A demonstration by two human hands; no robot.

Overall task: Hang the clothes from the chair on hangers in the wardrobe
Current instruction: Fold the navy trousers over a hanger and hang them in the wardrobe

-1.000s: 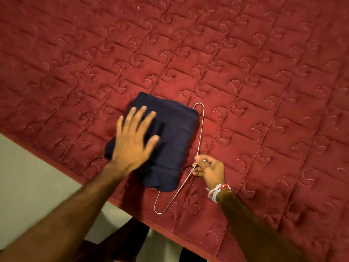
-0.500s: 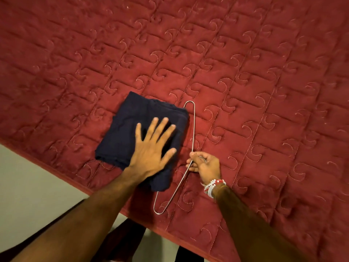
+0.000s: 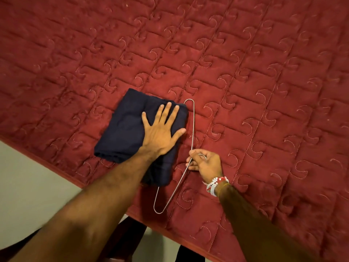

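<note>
Folded dark navy garment [image 3: 130, 129] lies flat on the red quilted bedspread [image 3: 245, 72], near the bed's front edge. The fold looks squared off, several layers thick; the corner nearest the person overhangs a lower layer of the same cloth.

Wire hanger [image 3: 191, 140] lies on the bedspread just right of the garment, running roughly parallel to its right edge. One rounded end sits past the garment's far right corner, the other rounded end [image 3: 158, 210] close to the bed's edge. The lower part of the wire passes under or against the garment's near corner; cannot tell which.

Left hand [image 3: 162, 133] is spread wide, palm down, pressing flat on the right half of the garment. Fingers [image 3: 167, 112] point away from the person, the thumb reaching the garment's right edge, next to the wire.

Right hand [image 3: 204, 162] is closed around the hanger at its middle bend, where the hook part sits, fingers curled over the wire. Beaded red and white bracelets [image 3: 217, 183] on that wrist.

Pale floor [image 3: 28, 186] shows below the bed's edge at lower left.
</note>
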